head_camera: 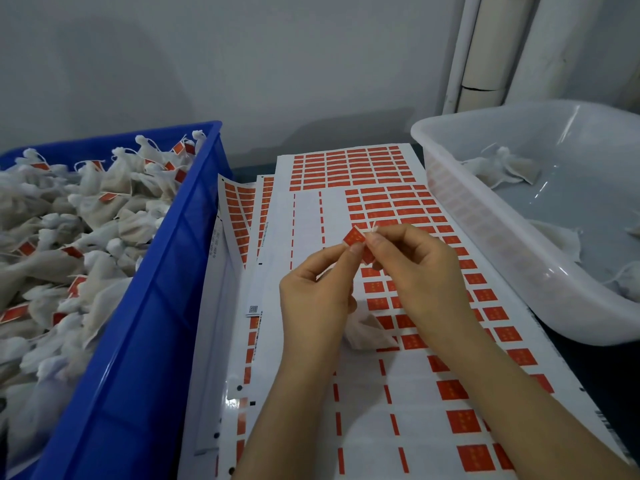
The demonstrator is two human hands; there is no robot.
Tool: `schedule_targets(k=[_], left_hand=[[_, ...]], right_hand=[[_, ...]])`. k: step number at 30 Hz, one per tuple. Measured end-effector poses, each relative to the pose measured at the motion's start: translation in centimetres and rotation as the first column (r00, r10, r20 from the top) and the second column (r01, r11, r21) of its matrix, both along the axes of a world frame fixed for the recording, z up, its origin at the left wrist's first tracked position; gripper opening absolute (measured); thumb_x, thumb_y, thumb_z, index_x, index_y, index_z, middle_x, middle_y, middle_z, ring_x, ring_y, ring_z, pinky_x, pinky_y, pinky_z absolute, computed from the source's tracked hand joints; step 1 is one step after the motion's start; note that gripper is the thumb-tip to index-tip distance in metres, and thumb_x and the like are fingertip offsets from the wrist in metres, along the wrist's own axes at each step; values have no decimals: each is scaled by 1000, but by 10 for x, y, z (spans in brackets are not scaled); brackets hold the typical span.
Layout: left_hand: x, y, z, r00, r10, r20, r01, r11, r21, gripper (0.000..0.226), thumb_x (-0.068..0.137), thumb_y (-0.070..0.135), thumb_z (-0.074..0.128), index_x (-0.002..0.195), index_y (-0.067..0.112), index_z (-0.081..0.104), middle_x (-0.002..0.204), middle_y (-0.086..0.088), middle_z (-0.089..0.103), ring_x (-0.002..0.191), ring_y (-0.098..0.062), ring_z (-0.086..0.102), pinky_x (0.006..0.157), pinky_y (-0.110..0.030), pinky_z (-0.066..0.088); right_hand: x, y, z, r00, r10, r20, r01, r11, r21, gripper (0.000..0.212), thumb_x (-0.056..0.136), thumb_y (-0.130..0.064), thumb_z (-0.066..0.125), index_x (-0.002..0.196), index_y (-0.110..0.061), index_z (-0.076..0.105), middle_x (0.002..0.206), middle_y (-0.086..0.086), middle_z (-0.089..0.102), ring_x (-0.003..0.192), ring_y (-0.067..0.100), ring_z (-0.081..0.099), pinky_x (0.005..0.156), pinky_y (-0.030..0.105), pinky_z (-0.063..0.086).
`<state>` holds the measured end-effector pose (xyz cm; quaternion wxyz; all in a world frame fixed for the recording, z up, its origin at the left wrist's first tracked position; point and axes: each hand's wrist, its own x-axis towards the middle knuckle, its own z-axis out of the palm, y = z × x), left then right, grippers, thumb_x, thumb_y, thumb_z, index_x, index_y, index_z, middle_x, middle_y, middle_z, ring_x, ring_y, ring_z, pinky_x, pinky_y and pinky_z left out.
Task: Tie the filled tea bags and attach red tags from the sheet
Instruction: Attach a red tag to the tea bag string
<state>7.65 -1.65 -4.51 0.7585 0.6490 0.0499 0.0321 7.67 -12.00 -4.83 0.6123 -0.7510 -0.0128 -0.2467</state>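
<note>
A small red tag (354, 238) is pinched between the fingertips of my left hand (317, 292) and my right hand (415, 268), raised above the tag sheet (391, 188). A bit of white string sticks up at my right fingertips. A white filled tea bag (365, 332) hangs or lies just below my hands, partly hidden by them. The sheet holds rows of red tags, with blank strips where tags have been peeled off.
A blue crate (145, 323) on the left is heaped with tied, tagged tea bags. A white translucent tub (460, 209) on the right holds a few untagged bags. More tag sheets (239, 209) lie overlapped under the top one. A wall and pipes stand behind.
</note>
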Motion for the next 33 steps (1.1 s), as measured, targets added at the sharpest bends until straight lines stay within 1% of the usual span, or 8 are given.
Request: schedule_targets(k=[5,9,13,16,22,25,28,33], left_hand=[[2,2,-1,998,45,44,-46,998,30,25,76,32,74,101,32,68,83,8,72,60,-5,63,49,-14,46],[3,3,-2,990,54,131,-65,994,83,13,78,25,74,85,28,64,78,8,71,63,-7,64,52,-13,48],[1,2,-3,980,18,196,-39,994,102,15,79,23,71,87,34,71,86,20,71,84,0,67,68,-13,55],[0,1,-2,978,1,211,-25,994,109,19,76,24,71,86,41,69,87,26,70,87,5,65,72,-8,52],[-2,1,-3,973,7,233,-46,986,163,20,76,25,70,89,40,69,85,27,68,85,11,63,69,-1,47],[-2,1,-3,974,13,226,-53,984,171,21,79,24,68,86,44,67,85,28,67,84,10,63,71,-3,49],[-2,0,-4,977,21,214,-58,984,168,20,80,23,66,94,38,70,81,22,70,69,3,64,59,-6,50],[0,3,-1,986,69,151,-83,993,87,14,84,26,65,89,39,69,78,17,72,53,-7,61,50,-10,47]], right_hand=[[0,1,-2,1000,-9,9,10,1000,-23,12,86,-31,59,78,-40,57,74,-38,60,79,-12,59,59,-1,41],[0,2,-3,999,-28,17,28,999,-19,14,86,-29,60,77,-39,56,73,-37,60,78,-12,60,57,-1,41],[-1,1,-3,999,-36,34,37,999,-18,15,86,-27,60,77,-38,56,72,-38,60,76,-13,60,55,-1,40],[0,0,-3,998,-44,51,45,999,-11,13,86,-27,61,79,-37,57,74,-37,61,77,-11,61,56,0,42],[1,-1,-2,994,-69,84,77,993,-92,15,84,-27,63,78,-39,57,81,-25,62,85,-8,58,64,-1,42],[-1,-1,0,996,-36,84,41,997,-70,15,84,-28,62,77,-40,57,77,-35,61,85,-13,57,61,-3,39],[-2,1,3,998,-6,70,8,1000,-30,4,78,-40,58,80,-43,58,79,-41,59,84,-16,57,59,-4,39],[0,2,3,998,19,56,-19,1000,1,24,68,-50,60,90,-43,57,86,-39,59,88,-17,56,57,-3,39]])
